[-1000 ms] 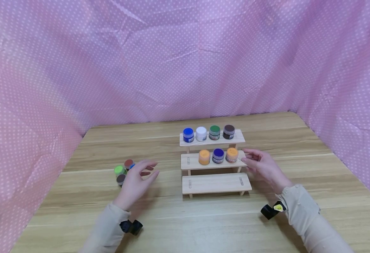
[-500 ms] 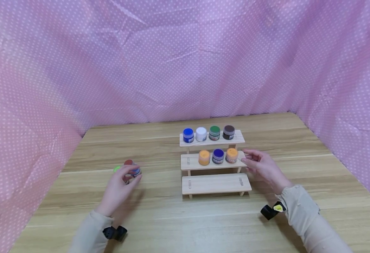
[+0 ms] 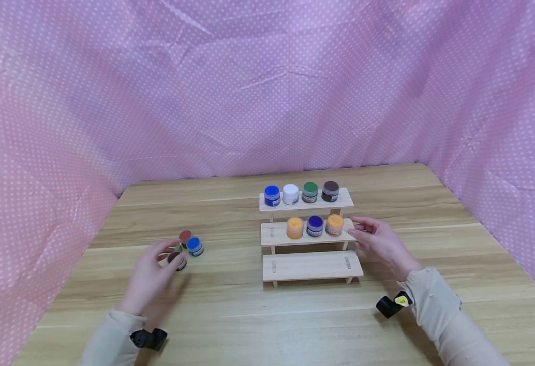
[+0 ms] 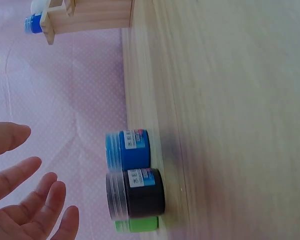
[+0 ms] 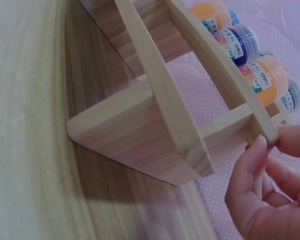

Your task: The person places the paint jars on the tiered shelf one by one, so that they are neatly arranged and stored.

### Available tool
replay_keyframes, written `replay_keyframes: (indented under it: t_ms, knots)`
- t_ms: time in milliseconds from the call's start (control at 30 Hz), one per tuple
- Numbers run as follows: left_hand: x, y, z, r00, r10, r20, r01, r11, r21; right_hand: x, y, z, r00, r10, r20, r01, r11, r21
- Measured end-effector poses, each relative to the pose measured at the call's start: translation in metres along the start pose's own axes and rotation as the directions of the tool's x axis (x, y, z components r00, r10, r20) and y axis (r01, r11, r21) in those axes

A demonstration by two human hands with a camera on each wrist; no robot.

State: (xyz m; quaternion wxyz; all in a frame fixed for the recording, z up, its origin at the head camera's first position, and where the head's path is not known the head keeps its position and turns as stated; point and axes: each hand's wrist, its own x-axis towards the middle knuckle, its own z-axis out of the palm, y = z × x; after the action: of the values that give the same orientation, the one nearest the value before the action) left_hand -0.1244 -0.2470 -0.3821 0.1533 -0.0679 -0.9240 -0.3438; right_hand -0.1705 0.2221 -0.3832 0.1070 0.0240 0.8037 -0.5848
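Dark paint jar (image 4: 137, 194) stands upright at the table's (image 3: 231, 310) left, lid up, its axis vertical, near the blue jar (image 3: 195, 246) and green jar (image 4: 140, 224). Just beside it, the left hand (image 3: 149, 273) has fingers spread wide, holding nothing. The right hand (image 3: 382, 243) pinches the right end of the middle tier of the wooden stand (image 3: 313, 266), whose long planks run left to right, nearly level.
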Motion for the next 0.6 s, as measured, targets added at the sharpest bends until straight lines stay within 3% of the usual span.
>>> replay_keyframes:
  t_ms: [600]
  knots:
    - [-0.003,-0.014,-0.012,0.995,-0.091,0.043,0.089,0.995,0.051,0.001,0.001,0.000,1.000,-0.008,-0.005,0.008,1.000,0.010]
